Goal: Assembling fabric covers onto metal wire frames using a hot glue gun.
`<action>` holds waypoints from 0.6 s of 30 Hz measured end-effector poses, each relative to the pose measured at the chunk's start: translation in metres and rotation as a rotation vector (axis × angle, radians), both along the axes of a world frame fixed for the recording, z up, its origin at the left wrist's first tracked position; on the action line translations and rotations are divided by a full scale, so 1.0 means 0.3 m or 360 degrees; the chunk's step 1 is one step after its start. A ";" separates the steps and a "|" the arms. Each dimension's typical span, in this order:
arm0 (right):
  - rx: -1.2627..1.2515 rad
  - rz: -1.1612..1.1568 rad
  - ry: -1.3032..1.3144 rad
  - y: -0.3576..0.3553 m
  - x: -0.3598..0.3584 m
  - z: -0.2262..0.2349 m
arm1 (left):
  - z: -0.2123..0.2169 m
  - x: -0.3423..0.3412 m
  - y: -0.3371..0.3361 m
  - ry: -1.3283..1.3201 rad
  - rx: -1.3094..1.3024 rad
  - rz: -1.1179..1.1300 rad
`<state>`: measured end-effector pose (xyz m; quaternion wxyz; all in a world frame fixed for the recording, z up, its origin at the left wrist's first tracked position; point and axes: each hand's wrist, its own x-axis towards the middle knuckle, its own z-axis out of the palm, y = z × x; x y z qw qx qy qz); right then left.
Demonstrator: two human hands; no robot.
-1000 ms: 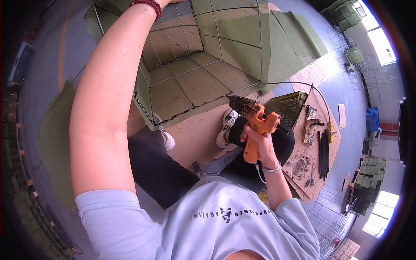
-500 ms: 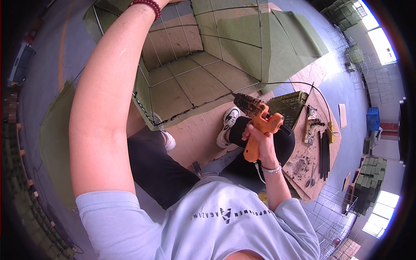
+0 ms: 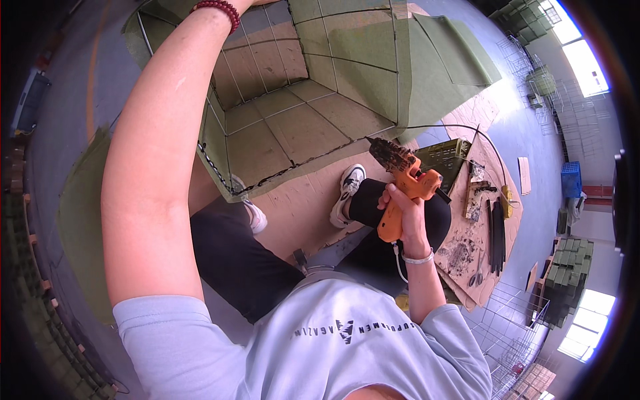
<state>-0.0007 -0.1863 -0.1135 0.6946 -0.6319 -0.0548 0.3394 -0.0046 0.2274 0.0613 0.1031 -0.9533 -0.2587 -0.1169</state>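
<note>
My right hand (image 3: 408, 212) is wrapped round the handle of an orange glue gun (image 3: 415, 181), whose barrel is smeared black. Its nozzle points up and left, at the near lower edge of a wire-frame box (image 3: 293, 161) lined with green fabric. Dark glue runs along that edge and up the box's left near side. My left arm reaches forward past the box's left side. Only a sliver of my left hand (image 3: 265, 2) shows at the top edge; its fingers are out of view.
Brown cardboard (image 3: 300, 193) lies under the box and my shoes. To the right, another cardboard sheet (image 3: 460, 250) holds scissors (image 3: 476, 277), black sticks (image 3: 497, 233) and a green perforated crate (image 3: 440, 160). Green fabric (image 3: 453, 53) spreads beyond the box. Wire frames (image 3: 507, 320) stand at lower right.
The glue gun has moved slightly right along the box's near edge, and dark glue now reaches farther right there. The box sits a little farther left in view.
</note>
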 end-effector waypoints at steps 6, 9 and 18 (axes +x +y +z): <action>-0.0017 -0.0034 -0.0020 -0.004 0.006 -0.002 | -0.001 0.009 0.000 0.0000 0.0007 -0.0005; -0.0040 0.0014 0.0000 -0.004 -0.001 -0.007 | 0.006 0.011 0.001 0.0005 -0.0007 -0.0013; 0.0032 0.0002 0.0004 -0.008 -0.015 -0.026 | -0.003 0.008 0.010 0.0010 0.0028 0.0002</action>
